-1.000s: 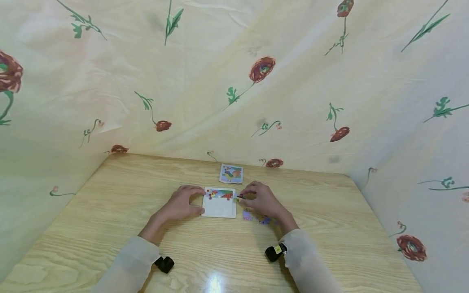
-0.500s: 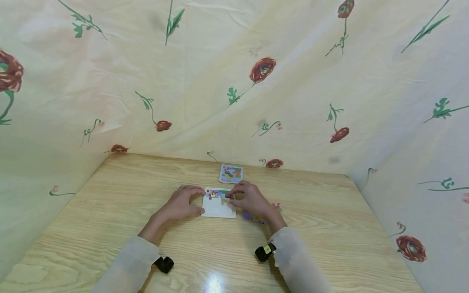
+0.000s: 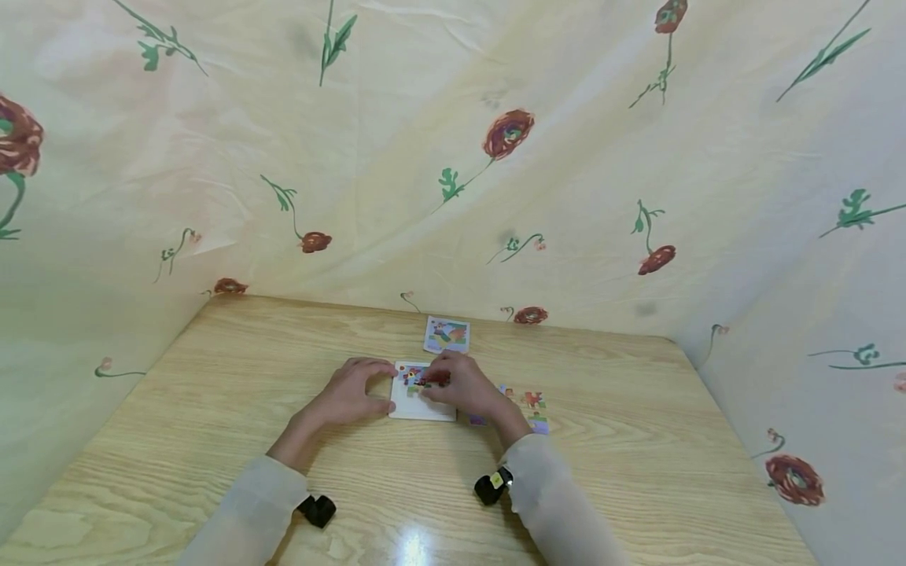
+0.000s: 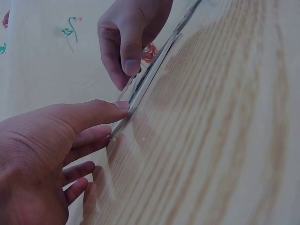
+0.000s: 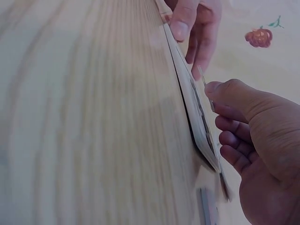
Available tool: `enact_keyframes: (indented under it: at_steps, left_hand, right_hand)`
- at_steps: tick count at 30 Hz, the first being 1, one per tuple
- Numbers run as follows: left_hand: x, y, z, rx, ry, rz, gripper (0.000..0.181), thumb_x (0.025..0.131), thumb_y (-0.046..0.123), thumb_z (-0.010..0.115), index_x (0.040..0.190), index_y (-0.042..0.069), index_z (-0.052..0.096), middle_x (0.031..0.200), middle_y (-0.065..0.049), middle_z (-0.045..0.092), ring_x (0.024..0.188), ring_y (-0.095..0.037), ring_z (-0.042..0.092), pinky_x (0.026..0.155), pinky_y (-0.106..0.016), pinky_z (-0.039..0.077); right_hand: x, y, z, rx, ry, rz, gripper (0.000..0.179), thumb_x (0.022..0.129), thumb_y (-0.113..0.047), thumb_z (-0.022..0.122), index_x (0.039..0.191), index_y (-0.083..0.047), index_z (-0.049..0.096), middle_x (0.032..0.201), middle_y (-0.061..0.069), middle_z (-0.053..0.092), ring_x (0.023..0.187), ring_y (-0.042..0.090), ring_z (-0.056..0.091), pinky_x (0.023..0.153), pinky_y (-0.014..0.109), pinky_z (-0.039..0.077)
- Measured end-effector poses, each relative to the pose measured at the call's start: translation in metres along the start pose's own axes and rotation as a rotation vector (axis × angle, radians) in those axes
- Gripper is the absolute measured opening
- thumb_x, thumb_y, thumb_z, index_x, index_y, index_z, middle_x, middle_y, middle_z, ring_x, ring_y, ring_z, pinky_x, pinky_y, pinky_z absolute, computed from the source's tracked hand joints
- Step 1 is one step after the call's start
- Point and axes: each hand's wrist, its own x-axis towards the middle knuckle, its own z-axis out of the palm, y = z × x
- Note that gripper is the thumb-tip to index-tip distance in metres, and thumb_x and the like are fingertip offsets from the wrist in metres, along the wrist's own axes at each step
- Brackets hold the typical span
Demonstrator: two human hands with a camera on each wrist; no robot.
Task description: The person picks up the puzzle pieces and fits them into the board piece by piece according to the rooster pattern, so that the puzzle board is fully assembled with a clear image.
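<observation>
A white puzzle tray lies on the table, with a row of colourful pieces along its far side; my right hand covers part of that row. My left hand holds the tray's left edge, index finger near the far corner and thumb near the front one. In the left wrist view the thumb rests on the rim. Over the middle of the tray, my right hand pinches a jigsaw puzzle piece between thumb and fingers. The right wrist view shows this piece edge-on, tilted above the tray.
Several loose jigsaw pieces lie right of the tray, some partly behind the right wrist. A small picture card lies behind the tray. Flowered cloth hangs along the table's back and sides.
My right hand has carried the piece leftward from beside the tray's right edge to over its middle. More loose pieces show on the right. The left hand and tray stay in place.
</observation>
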Motion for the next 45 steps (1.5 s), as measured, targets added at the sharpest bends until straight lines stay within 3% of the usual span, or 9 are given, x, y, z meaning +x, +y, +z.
enact_keyframes:
  at_steps: [10, 28, 37, 45]
  left_hand:
    - [0.000, 0.000, 0.000, 0.001, 0.006, 0.015, 0.053, 0.084, 0.033, 0.082, 0.133, 0.021, 0.068, 0.149, -0.004, 0.059, 0.146, -0.036, 0.040, 0.117, -0.069, 0.028]
    - [0.001, 0.000, 0.000, 0.006, 0.004, 0.010, 0.052, 0.084, 0.033, 0.082, 0.133, 0.021, 0.068, 0.149, -0.004, 0.058, 0.147, -0.035, 0.039, 0.117, -0.069, 0.027]
    - [0.000, 0.001, -0.001, 0.000, -0.003, 0.001, 0.053, 0.084, 0.034, 0.082, 0.134, 0.021, 0.067, 0.150, -0.004, 0.058, 0.147, -0.035, 0.038, 0.118, -0.069, 0.027]
    - [0.000, 0.001, -0.001, -0.001, -0.009, 0.007, 0.052, 0.085, 0.033, 0.082, 0.134, 0.021, 0.067, 0.150, -0.004, 0.058, 0.148, -0.036, 0.038, 0.117, -0.071, 0.026]
  right_hand:
    - [0.008, -0.010, 0.007, 0.004, -0.017, -0.021, 0.017, 0.088, -0.017, 0.082, 0.103, -0.008, 0.080, 0.105, 0.005, 0.067, 0.088, 0.013, 0.057, 0.075, 0.022, 0.049]
    - [0.012, -0.004, 0.013, -0.045, -0.003, -0.032, 0.015, 0.089, -0.018, 0.082, 0.102, -0.011, 0.081, 0.102, 0.003, 0.067, 0.087, 0.010, 0.055, 0.075, 0.023, 0.047]
    - [0.012, -0.006, 0.014, -0.021, -0.006, -0.017, 0.019, 0.089, -0.019, 0.082, 0.106, -0.011, 0.081, 0.106, 0.003, 0.067, 0.090, 0.011, 0.056, 0.077, 0.022, 0.049]
    - [0.014, -0.007, 0.016, 0.031, -0.036, -0.055, 0.017, 0.092, -0.012, 0.078, 0.109, -0.010, 0.080, 0.109, 0.005, 0.068, 0.097, 0.015, 0.062, 0.081, 0.022, 0.052]
